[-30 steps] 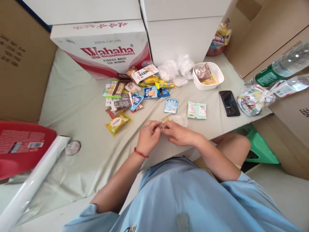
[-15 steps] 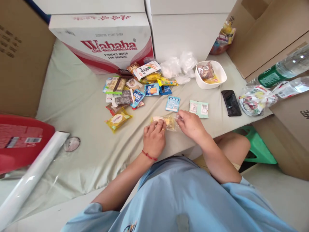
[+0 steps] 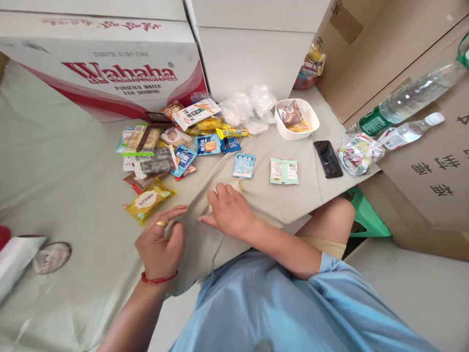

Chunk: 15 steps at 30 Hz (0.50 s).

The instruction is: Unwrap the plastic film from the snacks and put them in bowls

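Observation:
My left hand (image 3: 161,244) hovers with thumb and fingers apart, holding nothing, just in front of a yellow snack packet (image 3: 148,199). Across from it my right hand (image 3: 232,211) lies palm down, fingers extended and thumb stuck out to the left. Beneath its fingertips a pale yellowish wrapped packet (image 3: 236,186) peeks out; the hand covers most of it. Beyond lie a light blue packet (image 3: 243,165) and a mint green packet (image 3: 284,171), both apart from my hands.
Behind are a heap of snack packets (image 3: 157,159), crumpled clear plastic bags (image 3: 242,108), a white bowl (image 3: 313,120) with packets inside, and a Wahaha carton (image 3: 120,105). To the right are a black phone (image 3: 329,159), bottles (image 3: 410,100) and a green stool (image 3: 370,215).
My left hand has left the wrapped packet and moved left, towards the yellow packet. My right hand has moved left and now covers the wrapped packet. The view has shifted right.

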Each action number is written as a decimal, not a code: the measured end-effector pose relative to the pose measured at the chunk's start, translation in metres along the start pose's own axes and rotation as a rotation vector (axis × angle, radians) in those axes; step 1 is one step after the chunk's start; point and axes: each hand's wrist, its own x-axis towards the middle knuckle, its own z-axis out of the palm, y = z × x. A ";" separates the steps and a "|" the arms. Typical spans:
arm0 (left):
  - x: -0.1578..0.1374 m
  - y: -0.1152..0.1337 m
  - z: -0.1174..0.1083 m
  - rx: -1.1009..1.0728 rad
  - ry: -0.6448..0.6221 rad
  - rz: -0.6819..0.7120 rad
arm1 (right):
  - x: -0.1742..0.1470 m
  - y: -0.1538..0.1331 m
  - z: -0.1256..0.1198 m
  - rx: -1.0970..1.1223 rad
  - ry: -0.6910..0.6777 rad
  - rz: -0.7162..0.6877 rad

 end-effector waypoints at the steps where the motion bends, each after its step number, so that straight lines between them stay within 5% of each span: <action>1: 0.006 -0.001 0.003 -0.004 0.074 -0.024 | -0.002 -0.002 0.002 -0.019 0.001 -0.006; 5: 0.033 -0.003 0.037 -0.053 0.093 -0.037 | -0.006 -0.003 -0.001 -0.069 -0.043 0.038; 8: 0.042 -0.006 0.060 -0.110 0.006 -0.043 | -0.013 0.017 -0.028 0.012 -0.012 0.091; 11: 0.041 -0.013 0.069 -0.077 -0.120 0.032 | -0.022 0.076 -0.076 0.325 0.186 0.228; 15: 0.036 -0.020 0.071 0.088 -0.235 0.184 | -0.005 0.204 -0.141 0.706 0.751 0.565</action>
